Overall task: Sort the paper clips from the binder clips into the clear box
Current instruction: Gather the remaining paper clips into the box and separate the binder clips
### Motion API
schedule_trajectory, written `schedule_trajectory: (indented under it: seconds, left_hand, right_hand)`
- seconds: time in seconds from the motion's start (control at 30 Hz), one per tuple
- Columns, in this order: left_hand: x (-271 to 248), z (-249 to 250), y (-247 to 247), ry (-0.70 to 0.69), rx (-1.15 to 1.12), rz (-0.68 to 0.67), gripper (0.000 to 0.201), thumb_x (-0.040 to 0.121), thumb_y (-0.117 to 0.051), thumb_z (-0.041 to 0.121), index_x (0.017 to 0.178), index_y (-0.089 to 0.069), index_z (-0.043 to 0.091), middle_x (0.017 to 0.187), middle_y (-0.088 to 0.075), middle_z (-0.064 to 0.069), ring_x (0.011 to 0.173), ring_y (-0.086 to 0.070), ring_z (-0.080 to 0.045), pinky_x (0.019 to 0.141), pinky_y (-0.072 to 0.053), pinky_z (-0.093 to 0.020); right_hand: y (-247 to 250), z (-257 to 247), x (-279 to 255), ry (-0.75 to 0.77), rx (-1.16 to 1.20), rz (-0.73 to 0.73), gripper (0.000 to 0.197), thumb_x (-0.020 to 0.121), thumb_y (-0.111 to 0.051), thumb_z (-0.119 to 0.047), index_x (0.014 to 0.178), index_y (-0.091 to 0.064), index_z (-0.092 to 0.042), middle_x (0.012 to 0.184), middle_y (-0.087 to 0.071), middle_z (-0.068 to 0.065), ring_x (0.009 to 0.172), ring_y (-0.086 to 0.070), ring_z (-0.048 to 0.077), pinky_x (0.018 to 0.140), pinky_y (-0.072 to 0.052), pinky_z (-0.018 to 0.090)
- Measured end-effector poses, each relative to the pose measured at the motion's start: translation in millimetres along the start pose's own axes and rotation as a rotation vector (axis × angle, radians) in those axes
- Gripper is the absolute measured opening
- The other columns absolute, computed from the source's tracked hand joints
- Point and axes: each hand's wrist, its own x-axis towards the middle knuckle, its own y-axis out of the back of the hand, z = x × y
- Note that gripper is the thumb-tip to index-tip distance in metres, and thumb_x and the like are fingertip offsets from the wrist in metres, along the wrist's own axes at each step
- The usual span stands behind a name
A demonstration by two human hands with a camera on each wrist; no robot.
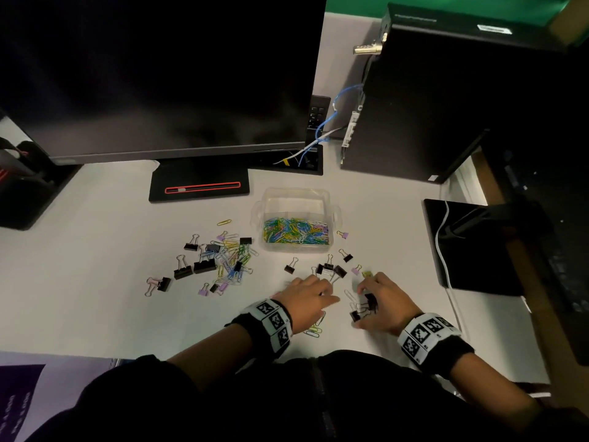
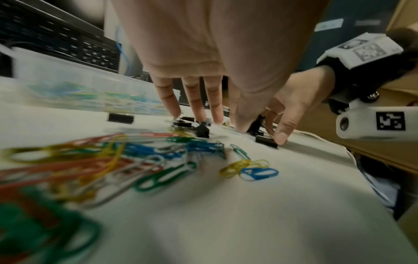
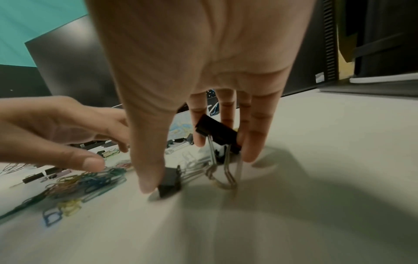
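Clear box (image 1: 298, 199) sits mid-desk (image 1: 95, 298), long axis left-right, open top up; coloured paper clips (image 1: 294, 231) fill its near half. Left hand (image 1: 307, 301) spread flat, palm down, fingertips (image 2: 175, 110) touching the desk over loose clips. Right hand (image 1: 382, 303) fingers straight, spread over a black binder clip (image 3: 216, 133) tilted on its wire handles, body up. Mixed pile (image 1: 223, 256) lies left of the box.
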Motion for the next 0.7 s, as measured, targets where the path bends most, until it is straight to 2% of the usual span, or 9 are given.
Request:
schedule_trajectory:
  seconds: [0.13,0.2,0.27,0.4,0.53,0.6,0.63,0.67,0.7]
  left_hand:
    - [16.6,11.1,-7.7,-0.114,0.114,-0.072,0.07,0.085,-0.051,0.0,0.145,-0.022,0.022,0.155,-0.014,-0.003,0.141,-0.013,-0.028,0.113,-0.018,-0.051]
    - [21.1,15.1,-10.1,-0.136,0.172,-0.135,0.077,0.084,-0.054,-0.001,0.146,-0.015,0.02,0.157,-0.006,-0.001,0.145,-0.003,-0.027,0.115,-0.009,-0.057]
    - [24.4,15.9,-12.0,-0.14,0.21,-0.171,0.081,0.083,-0.057,0.002,0.147,-0.01,0.018,0.158,-0.003,0.001,0.145,0.003,-0.026,0.115,-0.005,-0.06]
    - [20.9,8.1,-13.5,-0.153,0.243,-0.144,0.072,0.087,-0.049,0.002,0.147,-0.011,0.013,0.158,-0.002,0.001,0.146,0.001,-0.026,0.115,-0.003,-0.059]
    - [8.5,-2.0,-8.8,-0.144,0.276,-0.138,0.059,0.09,-0.04,0.0,0.145,-0.02,0.008,0.157,-0.01,-0.001,0.146,-0.005,-0.026,0.117,-0.004,-0.051]
    - [-0.6,-6.4,-5.5,-0.147,0.275,-0.128,0.055,0.09,-0.04,0.0,0.143,-0.027,0.008,0.156,-0.018,-0.002,0.145,-0.011,-0.025,0.117,-0.007,-0.049]
    - [-6.4,-9.1,-5.3,-0.165,0.276,-0.085,0.053,0.087,-0.046,0.002,0.139,-0.036,0.01,0.153,-0.027,0.0,0.143,-0.02,-0.024,0.117,-0.015,-0.049]
    - [-12.4,-12.5,-5.8,-0.185,0.299,-0.031,0.052,0.08,-0.059,0.008,0.13,-0.049,0.014,0.145,-0.042,0.003,0.137,-0.036,-0.021,0.112,-0.029,-0.048]
    - [-18.2,-16.9,-8.2,-0.196,0.348,0.007,0.05,0.068,-0.072,0.015,0.117,-0.062,0.02,0.132,-0.056,0.008,0.125,-0.052,-0.018,0.102,-0.044,-0.045]
  right_hand:
    - [-8.4,1.1,-2.5,0.014,0.05,0.031,0.054,0.061,-0.08,-0.038,0.107,-0.057,-0.022,0.105,-0.041,-0.003,0.104,-0.046,0.018,0.088,-0.042,0.026]
    - [-8.2,0.8,-3.5,0.027,0.052,0.036,0.049,0.061,-0.08,-0.037,0.103,-0.059,-0.021,0.103,-0.041,-0.002,0.1,-0.046,0.017,0.087,-0.042,0.025]
    - [-7.0,1.1,-4.0,0.033,0.043,0.039,0.046,0.061,-0.081,-0.035,0.1,-0.06,-0.021,0.101,-0.041,-0.003,0.097,-0.045,0.016,0.085,-0.041,0.024]
    - [-3.9,8.3,-4.4,0.029,0.002,0.016,0.039,0.064,-0.077,-0.027,0.099,-0.061,-0.022,0.106,-0.045,0.0,0.101,-0.046,0.019,0.089,-0.043,0.028]
    - [2.5,17.8,-3.1,0.024,-0.037,0.002,0.026,0.069,-0.07,-0.019,0.094,-0.063,-0.023,0.108,-0.048,0.001,0.104,-0.046,0.021,0.089,-0.042,0.027]
    - [5.0,17.7,-1.9,0.026,-0.073,-0.001,0.026,0.072,-0.068,-0.02,0.097,-0.063,-0.025,0.111,-0.048,0.0,0.106,-0.044,0.022,0.091,-0.042,0.029]
    - [5.7,15.4,-1.0,0.028,-0.108,-0.002,0.027,0.072,-0.066,-0.021,0.099,-0.062,-0.026,0.113,-0.048,0.0,0.108,-0.043,0.021,0.091,-0.041,0.031]
    - [6.0,11.8,-0.2,0.034,-0.149,-0.001,0.029,0.073,-0.064,-0.022,0.101,-0.061,-0.027,0.115,-0.048,-0.001,0.11,-0.042,0.022,0.091,-0.04,0.033]
    - [6.4,7.1,0.4,0.047,-0.185,0.006,0.031,0.073,-0.063,-0.023,0.104,-0.06,-0.027,0.117,-0.047,-0.002,0.111,-0.042,0.022,0.091,-0.038,0.035]
